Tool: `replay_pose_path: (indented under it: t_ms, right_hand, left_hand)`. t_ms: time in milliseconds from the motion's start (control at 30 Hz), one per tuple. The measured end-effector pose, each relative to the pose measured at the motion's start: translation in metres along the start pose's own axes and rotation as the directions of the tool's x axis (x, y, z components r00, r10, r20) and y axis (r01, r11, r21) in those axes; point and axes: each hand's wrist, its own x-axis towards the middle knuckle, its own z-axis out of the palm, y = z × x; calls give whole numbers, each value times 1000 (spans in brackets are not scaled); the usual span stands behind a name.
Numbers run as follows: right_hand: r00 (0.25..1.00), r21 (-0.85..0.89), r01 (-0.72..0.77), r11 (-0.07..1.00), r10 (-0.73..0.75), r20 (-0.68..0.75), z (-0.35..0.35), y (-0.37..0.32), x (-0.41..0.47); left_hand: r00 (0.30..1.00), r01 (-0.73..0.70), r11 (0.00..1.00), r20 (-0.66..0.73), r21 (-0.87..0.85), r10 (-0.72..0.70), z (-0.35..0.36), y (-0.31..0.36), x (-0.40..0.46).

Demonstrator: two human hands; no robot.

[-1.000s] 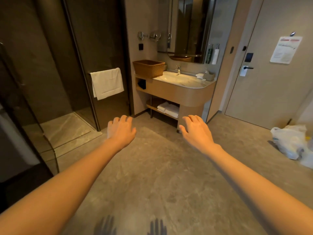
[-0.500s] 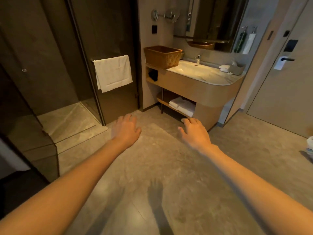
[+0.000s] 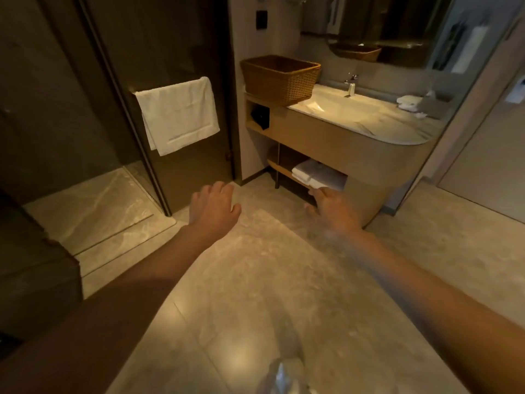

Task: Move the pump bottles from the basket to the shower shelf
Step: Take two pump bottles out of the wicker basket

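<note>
so, approach step: left hand and right hand both spread, empty, over floor. basket on vanity, well ahead (bottles inside not visible). next: step closer, reach into basket.

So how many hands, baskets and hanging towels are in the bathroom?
Hands: 2, left hand and right hand
Woven baskets: 1, basket
Hanging towels: 1, white towel
Total: 4
</note>
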Motion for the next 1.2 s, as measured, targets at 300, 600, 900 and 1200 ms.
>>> replay_pose_path:
  t_ms: [300, 600, 900, 1200]
  right_hand:
    - [995, 63, 26, 998, -20, -95, -1, 66, 212]
    - [992, 82, 67, 994, -75, 105, 54, 99, 370]
    - [992, 100, 110, 989, -116, 57, 89, 101, 570]
    - [975, 31, 223, 974, -223, 8, 101, 115, 746]
  left_hand:
    - [998, 51, 997, 31, -62, -49, 52, 23, 200]
    - [982, 150, 988, 120, -39, -144, 114, 3, 342]
    - [974, 203, 979, 112, -30, -199, 151, -49, 520]
    - [962, 248, 969, 125, -13, -245, 177, -68, 679]
